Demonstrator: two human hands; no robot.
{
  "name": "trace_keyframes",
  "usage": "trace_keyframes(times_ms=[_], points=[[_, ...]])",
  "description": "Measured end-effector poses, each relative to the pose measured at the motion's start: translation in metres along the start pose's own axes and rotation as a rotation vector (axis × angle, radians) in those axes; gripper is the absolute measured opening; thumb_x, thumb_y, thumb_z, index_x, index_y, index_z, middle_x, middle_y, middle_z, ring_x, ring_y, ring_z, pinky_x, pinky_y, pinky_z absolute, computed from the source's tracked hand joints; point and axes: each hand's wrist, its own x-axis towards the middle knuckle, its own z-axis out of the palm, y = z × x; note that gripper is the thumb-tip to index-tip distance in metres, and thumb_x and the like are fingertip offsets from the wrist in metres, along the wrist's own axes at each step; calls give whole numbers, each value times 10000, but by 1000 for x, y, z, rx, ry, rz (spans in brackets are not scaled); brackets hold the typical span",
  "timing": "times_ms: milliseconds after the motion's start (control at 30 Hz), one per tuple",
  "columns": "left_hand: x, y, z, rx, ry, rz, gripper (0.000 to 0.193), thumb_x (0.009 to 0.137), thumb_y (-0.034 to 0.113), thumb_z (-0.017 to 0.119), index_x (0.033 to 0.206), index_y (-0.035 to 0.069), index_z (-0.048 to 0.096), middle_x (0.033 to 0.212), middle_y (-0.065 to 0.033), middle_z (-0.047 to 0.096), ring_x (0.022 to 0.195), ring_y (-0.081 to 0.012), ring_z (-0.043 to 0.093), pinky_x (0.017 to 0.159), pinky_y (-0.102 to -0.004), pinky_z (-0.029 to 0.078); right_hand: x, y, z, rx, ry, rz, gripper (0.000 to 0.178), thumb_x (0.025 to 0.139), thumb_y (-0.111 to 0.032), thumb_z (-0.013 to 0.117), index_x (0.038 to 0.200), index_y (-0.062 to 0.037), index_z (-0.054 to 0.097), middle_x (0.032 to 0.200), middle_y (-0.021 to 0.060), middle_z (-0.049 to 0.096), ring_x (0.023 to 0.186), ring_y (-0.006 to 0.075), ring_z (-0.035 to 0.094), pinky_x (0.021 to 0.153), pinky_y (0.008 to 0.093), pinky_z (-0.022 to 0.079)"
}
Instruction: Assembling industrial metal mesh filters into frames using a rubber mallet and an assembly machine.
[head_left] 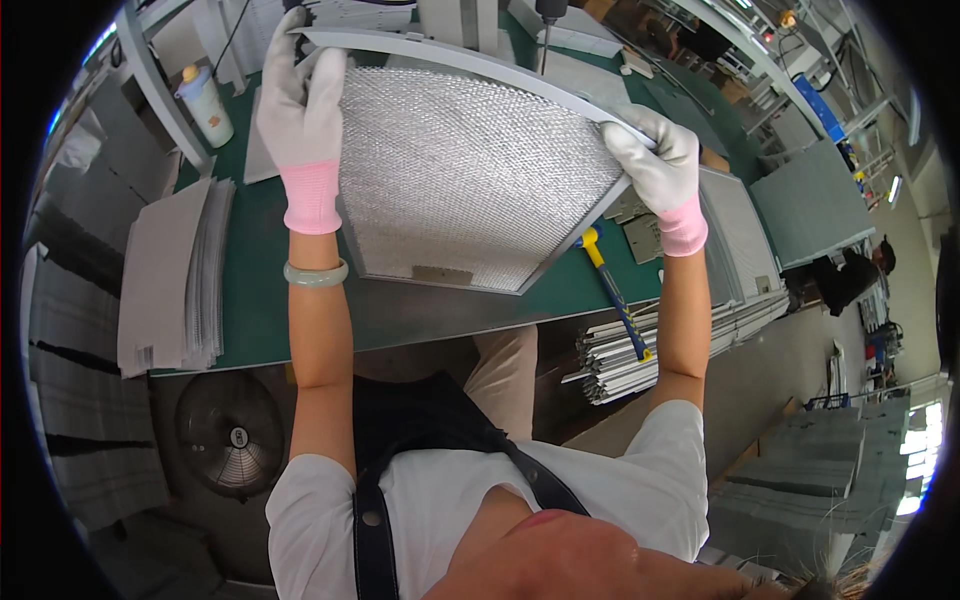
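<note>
A framed metal mesh filter panel point(470, 170) is held up over the green workbench, its far edge raised and its near edge low by the bench front. My left hand point(303, 95), in a white glove with a pink cuff, grips the frame at the far left corner. At the far right corner my right hand point(660, 160), gloved the same way, has its fingers closed round the frame. A small dull plate point(441, 275) sits at the near edge of the mesh. Just beyond the panel, a drill-like tool point(549, 12) points its thin bit downward.
A stack of grey sheets point(165, 280) lies on the green bench point(262, 300) at left, a white bottle point(205, 106) behind it. A yellow-and-blue hammer point(612, 285) rests at right beside bundled metal strips point(615, 360). A fan point(230, 436) stands below the bench.
</note>
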Motion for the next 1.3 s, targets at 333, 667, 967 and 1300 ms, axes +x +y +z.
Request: trace_keyframes(times_ms=[333,667,967,1300], points=[[-4,-5,6,248,145,98,349,829,146,563,1145,0,539,971,-63,638,901,-96,573,812,-222,424,0,-1,2,-74,55,18,283,806,-195,648,972,33,619,686,-40,551,602,7,445,530,153,374],[3,8,-27,-205,-381,-66,698,772,53,584,1350,-31,203,1382,-136,279,1309,-217,206,1046,-305,175,30,-45,-1,-707,-287,-325,247,842,-220,571,883,16,509,644,40,403,604,91,381,564,214,353],[3,-5,-28,-532,-256,-322,595,697,-151,545,1249,17,401,1262,-51,448,737,-43,489,622,-174,402,54,-49,-1,-627,-564,15,316,847,-293,559,895,1,450,697,48,370,656,100,356,589,250,336],[-2,-17,-27,-614,-183,-230,412,731,-85,580,1130,-4,518,1111,-109,568,1000,-144,543,786,-215,452,57,-69,23,-616,-652,55,198,823,-146,563,807,0,431,656,23,347,597,91,316,545,228,318]])
